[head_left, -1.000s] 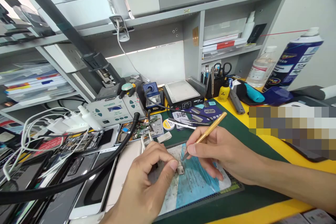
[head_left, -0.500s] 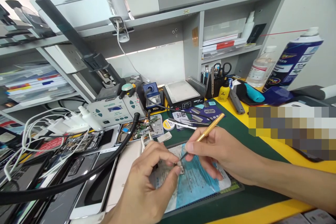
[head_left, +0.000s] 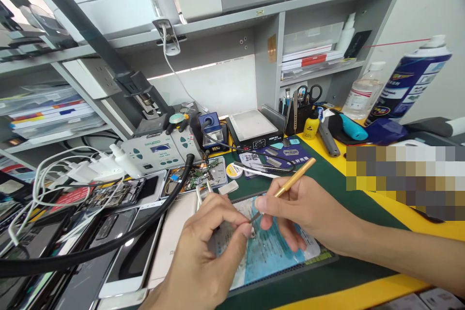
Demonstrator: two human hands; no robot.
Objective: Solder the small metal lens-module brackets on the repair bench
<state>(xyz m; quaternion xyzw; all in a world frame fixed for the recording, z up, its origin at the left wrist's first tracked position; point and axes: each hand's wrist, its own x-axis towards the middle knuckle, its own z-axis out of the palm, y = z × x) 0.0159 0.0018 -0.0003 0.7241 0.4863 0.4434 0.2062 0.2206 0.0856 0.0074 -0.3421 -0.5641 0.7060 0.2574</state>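
Pinches a small, pale metallic piece (head_left: 253,234) between thumb and forefinger of the left hand (head_left: 214,242), with part of it hidden behind the fingertips. Grips a slim gold-handled blade (head_left: 296,177) like a pen in the right hand (head_left: 298,208), smooth and cylindrical above, thin and dark below, angled down at the piece; too fine to make out whether touching or just beside it. Holds the piece over a blue-and-white sheet (head_left: 272,252), streaked with dark scratches, on a flat green mat (head_left: 356,203). Shows, left of the left hand, a smooth pinkish phone back (head_left: 176,237), a white-framed phone (head_left: 129,252) with glossy black glass, and a thick, rubbery black hose (head_left: 140,232) curving across both. Shows, beyond the hands, a shallow tray (head_left: 220,174) of jagged circuit boards (head_left: 198,175), a boxy grey hot-air station (head_left: 158,155) and a flat, silvery-topped hot plate (head_left: 252,126).
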